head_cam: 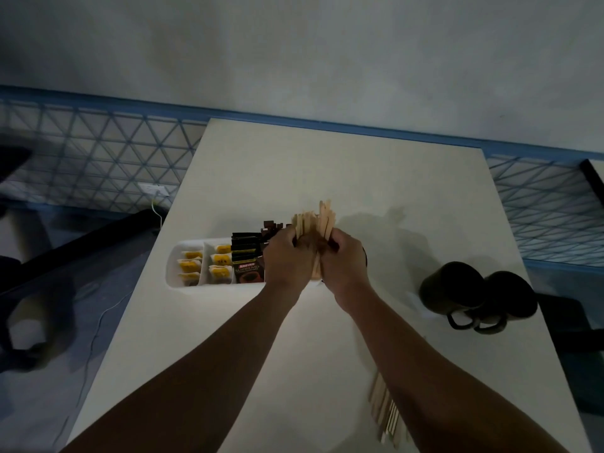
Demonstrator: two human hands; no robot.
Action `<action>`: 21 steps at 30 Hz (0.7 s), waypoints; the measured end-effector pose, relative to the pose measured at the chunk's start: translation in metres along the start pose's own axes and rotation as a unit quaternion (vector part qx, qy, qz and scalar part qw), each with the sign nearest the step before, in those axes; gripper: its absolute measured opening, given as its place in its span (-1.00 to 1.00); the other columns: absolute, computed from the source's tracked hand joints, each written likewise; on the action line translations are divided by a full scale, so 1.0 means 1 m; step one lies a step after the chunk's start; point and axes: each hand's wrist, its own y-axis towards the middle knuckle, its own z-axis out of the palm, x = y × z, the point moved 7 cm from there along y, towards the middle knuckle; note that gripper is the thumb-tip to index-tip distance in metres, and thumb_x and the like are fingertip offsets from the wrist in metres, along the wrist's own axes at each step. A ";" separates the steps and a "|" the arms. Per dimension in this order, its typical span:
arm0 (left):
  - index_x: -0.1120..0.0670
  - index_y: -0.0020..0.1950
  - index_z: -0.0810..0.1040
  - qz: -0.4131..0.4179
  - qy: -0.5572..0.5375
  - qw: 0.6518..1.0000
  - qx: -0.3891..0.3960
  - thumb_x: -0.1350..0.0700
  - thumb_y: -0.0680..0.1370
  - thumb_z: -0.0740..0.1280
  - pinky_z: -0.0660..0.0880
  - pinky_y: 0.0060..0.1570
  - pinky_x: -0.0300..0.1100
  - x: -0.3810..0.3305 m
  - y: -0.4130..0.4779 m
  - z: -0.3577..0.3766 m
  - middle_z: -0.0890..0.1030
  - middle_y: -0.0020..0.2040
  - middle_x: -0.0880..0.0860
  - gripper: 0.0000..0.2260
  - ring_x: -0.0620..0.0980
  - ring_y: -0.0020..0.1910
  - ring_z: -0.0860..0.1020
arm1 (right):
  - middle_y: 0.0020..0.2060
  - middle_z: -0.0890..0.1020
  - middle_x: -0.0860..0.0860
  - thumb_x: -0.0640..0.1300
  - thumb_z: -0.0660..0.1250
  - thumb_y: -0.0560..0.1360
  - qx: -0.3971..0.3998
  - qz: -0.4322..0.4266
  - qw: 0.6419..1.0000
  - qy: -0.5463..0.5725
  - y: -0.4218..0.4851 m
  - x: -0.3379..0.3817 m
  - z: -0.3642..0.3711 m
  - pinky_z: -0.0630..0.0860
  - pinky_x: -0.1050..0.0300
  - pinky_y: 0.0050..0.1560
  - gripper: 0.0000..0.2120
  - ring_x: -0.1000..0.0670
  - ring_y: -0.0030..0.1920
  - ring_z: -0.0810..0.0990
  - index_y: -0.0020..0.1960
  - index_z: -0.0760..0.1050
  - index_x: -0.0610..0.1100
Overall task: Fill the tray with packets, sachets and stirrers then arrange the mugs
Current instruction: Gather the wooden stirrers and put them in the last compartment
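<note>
A white divided tray (173, 273) lies on the white table (327, 171). Its left compartments hold yellow tea packets (189, 266) and black coffee sachets (246, 256). My left hand (286, 256) and my right hand (343, 259) are both closed around an upright bundle of wooden stirrers (315, 220) over the tray's right end, which they hide. More loose stirrers (385, 413) lie near the table's front, beside my right forearm. Two dark mugs (477, 292) lie at the right, handles toward me.
The table's left edge runs close to the tray. Beyond it are a dark floor, a cable (94, 338) and a blue lattice fence (98, 158). A dark object (363, 256) shows just behind my right hand.
</note>
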 end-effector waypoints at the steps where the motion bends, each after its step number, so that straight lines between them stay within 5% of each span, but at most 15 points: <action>1: 0.12 -0.10 0.61 0.006 0.007 1.000 -0.002 0.18 0.55 0.27 0.49 -0.27 -0.14 -0.002 0.001 -0.001 0.61 -0.23 0.07 -0.87 0.02 -0.26 0.56 | -0.33 0.63 0.03 -0.26 0.28 0.53 -0.004 -0.010 0.999 -0.031 0.000 0.002 -0.001 0.50 0.25 -0.34 -0.85 0.02 -0.30 0.56 -0.07 0.62 -0.11; 5: 0.04 0.05 0.64 0.040 0.025 0.999 0.004 0.23 0.53 0.28 0.58 -0.04 -0.10 -0.017 -0.002 -0.005 0.67 -0.11 0.00 -0.80 -0.04 -0.12 0.62 | -0.18 0.57 0.01 -0.34 0.23 0.52 -0.016 -0.065 0.986 -0.154 -0.001 0.011 -0.008 0.36 0.43 -0.32 -0.82 0.04 -0.20 0.54 -0.01 0.58 -0.18; 10: 0.12 0.30 0.56 0.092 0.066 0.994 -0.011 0.24 0.53 0.33 0.51 0.21 -0.13 -0.033 0.001 -0.018 0.66 0.10 0.02 -0.67 -0.04 0.09 0.60 | 0.01 0.62 0.00 -0.30 0.33 0.48 -0.027 -0.084 0.983 -0.158 0.002 0.010 -0.013 0.63 0.08 -0.06 -0.73 0.01 -0.02 0.62 0.15 0.58 -0.11; 13: 0.12 0.37 0.50 0.116 0.118 0.986 -0.025 0.22 0.53 0.35 0.41 0.12 -0.34 -0.043 0.008 -0.030 0.63 0.20 0.03 -0.61 -0.08 0.15 0.57 | 0.03 0.63 0.01 -0.21 0.40 0.49 -0.049 -0.067 0.987 -0.140 0.005 0.008 -0.022 0.46 0.33 -0.09 -0.77 0.04 0.01 0.61 0.14 0.54 -0.12; 21: 0.20 0.35 0.50 0.080 0.219 0.970 0.062 0.17 0.50 0.43 0.34 0.06 -0.33 -0.034 0.036 -0.036 0.60 0.25 0.09 -0.58 0.01 0.23 0.54 | 0.03 0.58 0.05 0.00 0.44 0.49 0.014 -0.007 0.982 -0.186 0.015 -0.002 -0.016 0.39 0.23 -0.08 -0.59 0.02 0.01 0.55 0.28 0.49 -0.12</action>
